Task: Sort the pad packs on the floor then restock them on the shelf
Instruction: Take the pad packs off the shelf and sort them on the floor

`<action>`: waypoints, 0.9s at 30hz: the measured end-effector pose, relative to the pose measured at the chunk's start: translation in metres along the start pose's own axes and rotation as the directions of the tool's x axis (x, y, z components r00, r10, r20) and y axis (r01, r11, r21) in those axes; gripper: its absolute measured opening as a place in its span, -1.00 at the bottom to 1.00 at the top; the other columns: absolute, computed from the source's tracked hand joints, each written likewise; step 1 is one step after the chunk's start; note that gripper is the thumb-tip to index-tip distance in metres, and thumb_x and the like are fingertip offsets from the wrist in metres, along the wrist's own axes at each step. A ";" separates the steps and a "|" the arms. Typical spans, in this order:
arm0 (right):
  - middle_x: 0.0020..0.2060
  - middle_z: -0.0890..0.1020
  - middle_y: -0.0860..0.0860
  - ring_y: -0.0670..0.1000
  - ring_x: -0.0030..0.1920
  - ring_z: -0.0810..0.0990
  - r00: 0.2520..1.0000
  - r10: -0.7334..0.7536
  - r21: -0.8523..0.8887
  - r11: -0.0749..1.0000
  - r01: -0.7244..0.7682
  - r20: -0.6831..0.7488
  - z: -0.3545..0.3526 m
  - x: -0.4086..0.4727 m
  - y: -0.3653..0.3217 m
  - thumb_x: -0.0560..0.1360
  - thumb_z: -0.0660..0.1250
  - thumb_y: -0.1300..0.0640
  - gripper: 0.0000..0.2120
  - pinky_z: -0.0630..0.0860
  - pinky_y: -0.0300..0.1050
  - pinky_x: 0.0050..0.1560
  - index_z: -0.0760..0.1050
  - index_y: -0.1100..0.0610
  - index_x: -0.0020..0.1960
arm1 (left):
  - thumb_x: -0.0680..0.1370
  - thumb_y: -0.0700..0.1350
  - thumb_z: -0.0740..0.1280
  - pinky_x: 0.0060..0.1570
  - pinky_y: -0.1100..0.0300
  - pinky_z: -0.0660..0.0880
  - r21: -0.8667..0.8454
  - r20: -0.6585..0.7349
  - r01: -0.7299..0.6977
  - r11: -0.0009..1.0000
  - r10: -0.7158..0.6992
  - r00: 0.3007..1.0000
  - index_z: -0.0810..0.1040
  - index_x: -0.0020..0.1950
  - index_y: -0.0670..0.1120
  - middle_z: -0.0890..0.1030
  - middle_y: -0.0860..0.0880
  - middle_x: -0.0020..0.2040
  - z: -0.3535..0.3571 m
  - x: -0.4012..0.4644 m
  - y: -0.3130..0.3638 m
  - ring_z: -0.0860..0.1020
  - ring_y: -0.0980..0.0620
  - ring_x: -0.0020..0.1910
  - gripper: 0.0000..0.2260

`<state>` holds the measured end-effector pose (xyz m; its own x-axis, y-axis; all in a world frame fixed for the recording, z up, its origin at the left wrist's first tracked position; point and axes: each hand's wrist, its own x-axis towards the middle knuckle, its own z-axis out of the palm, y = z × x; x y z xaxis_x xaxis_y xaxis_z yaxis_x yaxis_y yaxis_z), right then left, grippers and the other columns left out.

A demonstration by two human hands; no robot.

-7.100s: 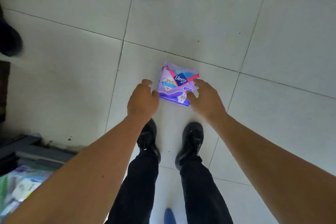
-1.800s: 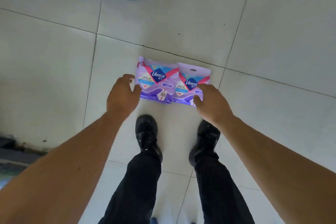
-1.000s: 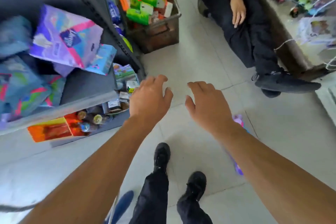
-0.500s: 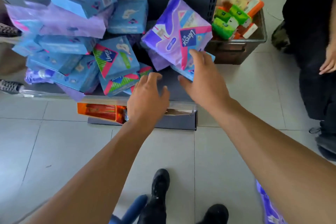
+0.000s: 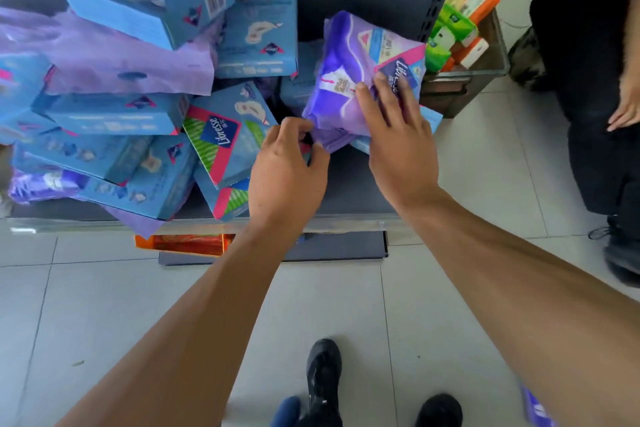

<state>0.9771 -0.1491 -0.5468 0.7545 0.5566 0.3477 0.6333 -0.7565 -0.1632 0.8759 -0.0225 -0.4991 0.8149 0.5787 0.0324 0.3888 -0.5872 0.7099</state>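
A purple Libresse pad pack [image 5: 346, 55] leans at the right end of the dark shelf [image 5: 346, 191]. My left hand [image 5: 287, 170] pinches its lower left corner with curled fingers. My right hand [image 5: 398, 135] lies flat on its front, fingers straight over the logo. To the left, several blue Libresse boxes [image 5: 228, 135] and lilac packs [image 5: 131, 62] lie in a loose heap on the same shelf. Part of another purple pack [image 5: 535, 409] shows on the floor at the bottom right, by my right forearm.
A crate of green and orange tissue packs [image 5: 464, 28] stands right of the shelf upright. Another person in dark trousers [image 5: 588, 80] stands at the far right. Orange packs [image 5: 187, 243] sit under the shelf. My shoes [image 5: 323, 378] are on the tiled floor.
Both hands have moved forward onto the purple pack on the shelf. The left hand, free half a second ago, now pinches its corner, and the right hand has slid up over its front.
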 end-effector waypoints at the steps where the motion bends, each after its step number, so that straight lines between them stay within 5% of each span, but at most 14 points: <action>1: 0.48 0.33 0.11 0.26 0.47 0.26 0.999 -0.019 0.041 0.999 0.021 -0.046 -0.005 -0.009 0.004 0.50 0.24 0.36 -0.42 0.50 0.17 0.19 0.29 0.12 0.50 | 0.54 -0.09 0.31 -0.09 0.40 0.38 -0.033 -0.021 -0.008 0.999 0.007 1.000 0.50 0.18 -0.04 0.53 0.03 0.10 -0.002 0.001 0.002 0.49 0.11 -0.05 -0.78; 4: 0.45 0.36 0.12 0.22 0.48 0.25 0.988 -0.100 0.159 0.980 0.118 -0.120 -0.026 -0.040 0.015 0.61 0.18 0.29 -0.57 0.43 0.13 0.34 0.32 0.15 0.47 | 0.53 0.04 0.36 -0.08 0.53 0.32 -0.283 0.030 0.151 0.947 -0.149 0.988 0.41 0.29 -0.04 0.50 0.07 0.15 -0.006 0.005 0.004 0.49 0.18 0.01 -0.62; 7: 0.42 0.37 0.13 0.22 0.46 0.26 0.970 -0.216 0.219 0.947 0.237 -0.114 -0.049 -0.075 0.024 0.64 0.19 0.24 -0.63 0.40 0.09 0.37 0.31 0.12 0.44 | 0.46 0.17 0.40 -0.15 0.18 0.53 -0.660 0.405 0.515 0.547 -0.318 0.857 0.37 0.36 -0.08 0.61 0.00 0.08 -0.009 0.005 0.019 0.63 0.09 -0.06 -0.43; 10: 0.42 0.28 0.11 0.20 0.46 0.23 0.966 -0.242 0.279 0.925 0.259 -0.094 -0.074 -0.112 0.035 0.55 0.34 0.24 -0.51 0.36 -0.01 0.40 0.28 0.04 0.42 | 0.51 -0.11 0.44 -0.20 0.06 0.58 -0.686 0.465 0.532 0.496 -0.263 0.845 0.43 0.22 -0.15 0.65 -0.12 0.04 -0.003 -0.011 0.039 0.67 -0.02 -0.09 -0.65; 12: 0.44 0.22 0.12 0.16 0.47 0.19 0.995 -0.083 0.364 0.926 0.099 -0.059 -0.085 -0.133 0.040 0.53 0.36 0.16 -0.44 0.32 -0.19 0.39 0.19 0.00 0.44 | 0.50 -0.26 0.41 -0.17 0.05 0.59 -0.742 0.458 0.519 0.425 -0.244 0.855 0.41 0.26 -0.24 0.66 -0.16 0.02 0.003 -0.024 0.047 0.67 -0.05 -0.09 -0.63; 13: 0.45 0.22 0.12 0.11 0.47 0.22 0.993 0.111 0.441 0.894 -0.082 -0.041 -0.093 -0.145 0.045 0.54 0.36 0.16 -0.42 0.34 -0.25 0.37 0.15 0.00 0.46 | 0.49 -0.30 0.40 -0.17 0.04 0.60 -0.761 0.468 0.520 0.388 -0.228 0.854 0.40 0.26 -0.26 0.66 -0.16 0.03 0.010 -0.033 0.055 0.67 -0.06 -0.09 -0.63; 14: 0.44 0.27 0.08 0.03 0.44 0.31 0.941 0.338 0.563 0.774 -0.290 0.021 -0.102 -0.157 0.049 0.54 0.34 0.17 -0.41 0.40 -0.21 0.34 0.15 0.00 0.46 | 0.49 -0.31 0.40 -0.16 0.01 0.61 -0.765 0.482 0.531 0.365 -0.224 0.847 0.40 0.26 -0.24 0.66 -0.15 0.02 0.019 -0.042 0.064 0.67 -0.06 -0.10 -0.62; 15: 0.39 0.36 0.02 -0.06 0.35 0.43 0.834 0.528 0.705 0.532 -0.469 0.157 -0.111 -0.167 0.052 0.54 0.31 0.14 -0.45 0.50 -0.10 0.27 0.16 -0.03 0.45 | 0.47 -0.31 0.41 -0.15 -0.01 0.61 -0.759 0.499 0.549 0.351 -0.229 0.836 0.39 0.24 -0.19 0.67 -0.12 0.02 0.029 -0.053 0.074 0.67 -0.05 -0.11 -0.62; 17: 0.24 0.53 -0.04 -0.10 0.12 0.63 0.581 0.622 0.803 -0.136 -0.580 0.525 -0.129 -0.183 0.062 0.52 0.27 -0.07 -0.53 0.62 0.03 0.04 0.22 -0.10 0.38 | 0.47 -0.32 0.40 -0.13 -0.03 0.60 -0.720 0.546 0.595 0.357 -0.239 0.803 0.36 0.21 -0.11 0.66 -0.08 0.02 0.054 -0.080 0.095 0.67 -0.03 -0.12 -0.62; 18: 0.18 0.58 -0.04 -0.07 0.07 0.66 0.510 0.591 0.766 -0.343 -0.543 0.625 -0.136 -0.193 0.069 0.52 0.29 -0.18 -0.53 0.64 0.02 -0.03 0.25 -0.11 0.36 | 0.49 -0.33 0.38 -0.12 -0.03 0.58 -0.693 0.584 0.625 0.360 -0.228 0.779 0.35 0.20 -0.09 0.66 -0.08 0.04 0.068 -0.095 0.105 0.66 -0.04 -0.11 -0.63; 19: 0.15 0.61 -0.04 -0.04 0.06 0.67 0.474 0.595 0.753 -0.413 -0.513 0.649 -0.141 -0.205 0.077 0.51 0.31 -0.19 -0.53 0.65 0.02 -0.06 0.27 -0.11 0.34 | 0.50 -0.34 0.36 -0.12 -0.01 0.58 -0.664 0.624 0.653 0.366 -0.211 0.753 0.35 0.19 -0.09 0.65 -0.10 0.06 0.082 -0.111 0.115 0.66 -0.04 -0.10 -0.65; 23: 0.18 0.61 -0.01 0.01 0.12 0.66 0.391 0.734 0.807 -0.362 -0.466 0.555 -0.154 -0.268 0.124 0.48 0.45 0.14 -0.43 0.64 -0.04 -0.03 0.27 -0.03 0.40 | 0.53 -0.25 0.36 -0.20 0.13 0.58 -0.539 0.722 0.691 0.481 -0.158 0.673 0.40 0.07 -0.07 0.64 -0.09 0.03 0.138 -0.161 0.146 0.63 -0.01 -0.10 -0.80; 27: 0.20 0.61 -0.04 -0.01 0.20 0.61 0.316 0.798 0.803 -0.318 -0.504 0.514 -0.160 -0.354 0.178 0.44 0.49 0.19 -0.37 0.55 0.10 0.20 0.29 -0.11 0.39 | 0.49 -0.12 0.45 -0.20 0.13 0.53 -0.383 0.703 0.497 0.779 -0.104 0.704 0.50 0.11 -0.06 0.65 -0.10 0.05 0.196 -0.201 0.162 0.61 -0.04 -0.07 -0.76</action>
<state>0.7952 -0.5358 -0.5509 0.8320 -0.2511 -0.4947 -0.4431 0.2358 -0.8649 0.8592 -0.3455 -0.5283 0.8353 0.0708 -0.5452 0.5432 0.0467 0.8383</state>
